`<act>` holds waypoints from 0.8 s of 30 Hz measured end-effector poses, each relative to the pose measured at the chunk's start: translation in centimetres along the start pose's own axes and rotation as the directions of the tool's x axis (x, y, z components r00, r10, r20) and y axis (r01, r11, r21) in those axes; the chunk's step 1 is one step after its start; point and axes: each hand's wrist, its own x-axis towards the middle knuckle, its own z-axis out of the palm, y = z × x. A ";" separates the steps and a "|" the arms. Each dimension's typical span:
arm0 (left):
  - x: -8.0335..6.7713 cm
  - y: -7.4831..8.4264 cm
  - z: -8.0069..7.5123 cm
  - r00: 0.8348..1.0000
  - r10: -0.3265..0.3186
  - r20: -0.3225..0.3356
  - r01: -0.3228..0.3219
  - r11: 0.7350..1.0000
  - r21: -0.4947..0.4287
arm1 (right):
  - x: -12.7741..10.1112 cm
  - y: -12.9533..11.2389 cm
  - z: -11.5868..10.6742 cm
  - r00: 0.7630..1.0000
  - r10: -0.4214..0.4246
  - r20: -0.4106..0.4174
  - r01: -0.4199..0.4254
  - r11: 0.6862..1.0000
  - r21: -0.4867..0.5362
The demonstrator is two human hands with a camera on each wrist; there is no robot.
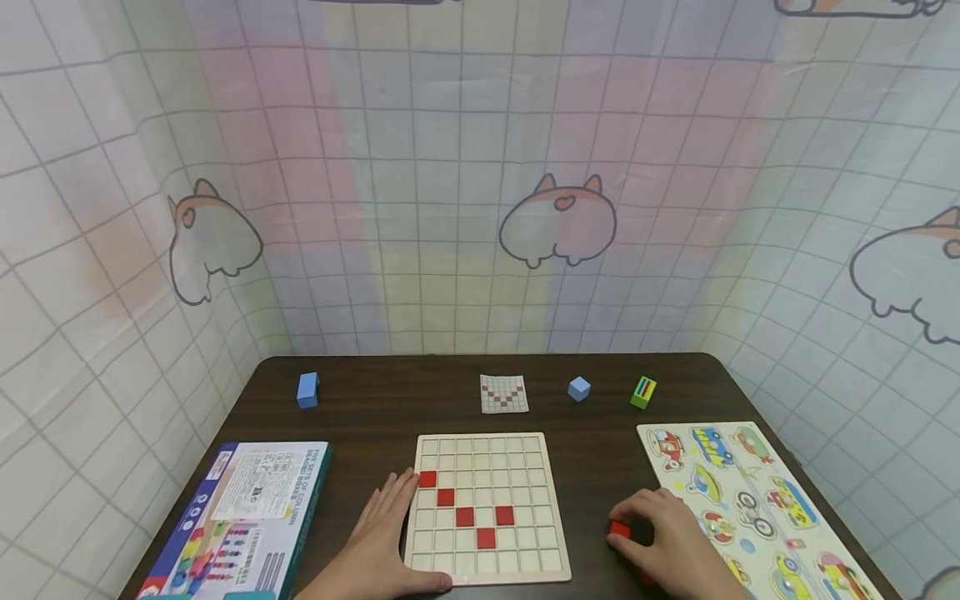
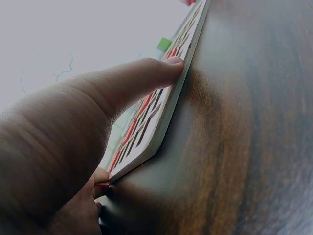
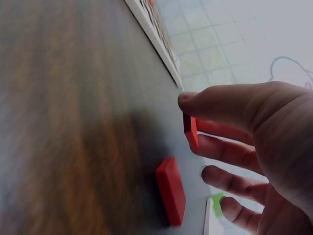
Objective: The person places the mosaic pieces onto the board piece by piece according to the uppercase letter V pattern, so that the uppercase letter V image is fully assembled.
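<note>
A pale wooden grid board (image 1: 517, 562) lies on the dark table, with several red square tiles set in its cells in a V-like line. My left hand (image 1: 387, 542) rests at the board's left side, fingers fairly straight along that edge. Its thumb (image 2: 166, 72) lies on the near edge. To the right of the board, my right hand (image 1: 663, 533) pinches a red tile (image 3: 190, 132) between thumb and fingertips, just above the table. Another red tile (image 3: 171, 192) lies on the table below that hand; in the head view the hand mostly hides it.
A small pattern card (image 1: 504, 394) lies behind the board. Along the back are a blue block (image 1: 307, 390), a blue cube (image 1: 579, 388) and a green block (image 1: 642, 392). A boxed set (image 1: 255, 517) lies left, a picture puzzle board (image 1: 738, 475) right.
</note>
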 end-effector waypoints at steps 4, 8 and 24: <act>0.0 0.0 0.0 1.000 -0.006 0.004 0.006 1.000 -0.007 | 0.8 -0.5 0.2 0.998 -0.057 -0.029 0.058 0.998 0.037; 0.0 0.1 0.0 1.000 -0.011 0.006 0.011 1.000 -0.004 | 1.7 -0.8 0.6 0.986 -0.149 -0.080 0.156 0.985 0.079; 0.1 -0.3 0.1 1.000 0.022 -0.012 -0.021 0.999 0.039 | 4.9 -1.9 1.9 0.990 -0.137 -0.016 0.138 0.981 0.138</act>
